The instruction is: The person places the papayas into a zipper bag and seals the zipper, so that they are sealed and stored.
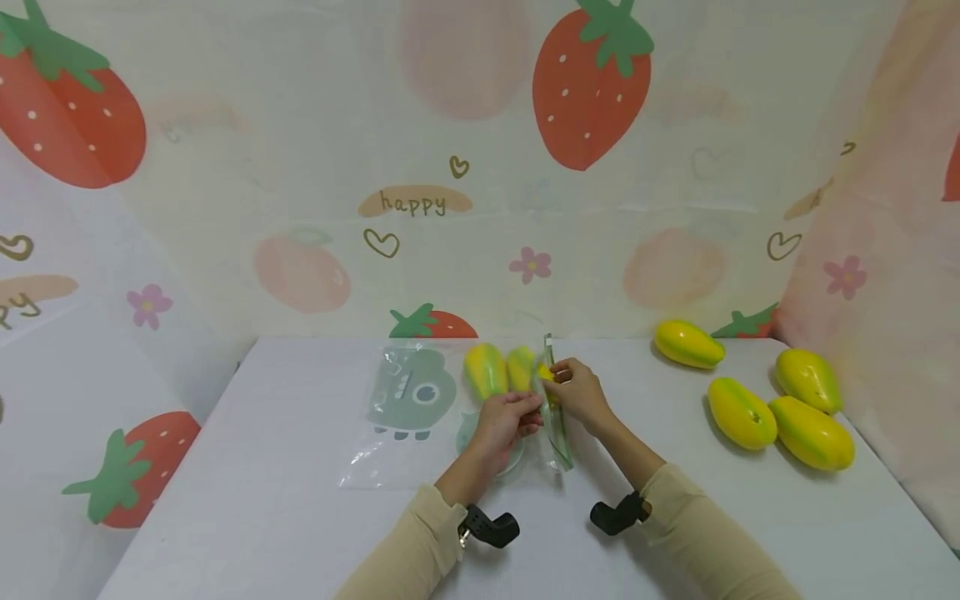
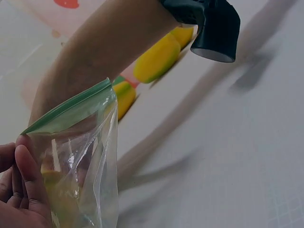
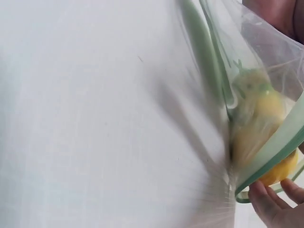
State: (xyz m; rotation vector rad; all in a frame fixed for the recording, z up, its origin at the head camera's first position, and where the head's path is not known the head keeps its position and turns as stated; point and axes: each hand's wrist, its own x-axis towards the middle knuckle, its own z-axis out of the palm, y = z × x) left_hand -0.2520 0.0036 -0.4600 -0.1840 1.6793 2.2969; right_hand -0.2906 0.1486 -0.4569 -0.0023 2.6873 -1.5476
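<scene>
A clear zip bag (image 1: pixel 360 467) with a green dinosaur print lies on the table, its green-edged mouth raised at the right. Two yellow-green papayas (image 1: pixel 486 371) show through the plastic near that mouth. My left hand (image 1: pixel 504 425) pinches the mouth's near lip between thumb and fingers; the left wrist view shows the green zip strip (image 2: pixel 66 107) rising from those fingertips. At the opening, my right hand (image 1: pixel 581 396) holds the end of another papaya (image 3: pixel 285 168), which sits partly behind the green strip. The right fingertips (image 3: pixel 259 192) touch it there.
Several loose papayas (image 1: pixel 742 412) lie at the right of the white table (image 1: pixel 247 500), close to its far right corner. A fabric backdrop (image 1: pixel 315 150) with strawberry prints stands behind and along both sides. Each wrist carries a black camera mount (image 1: pixel 491 527).
</scene>
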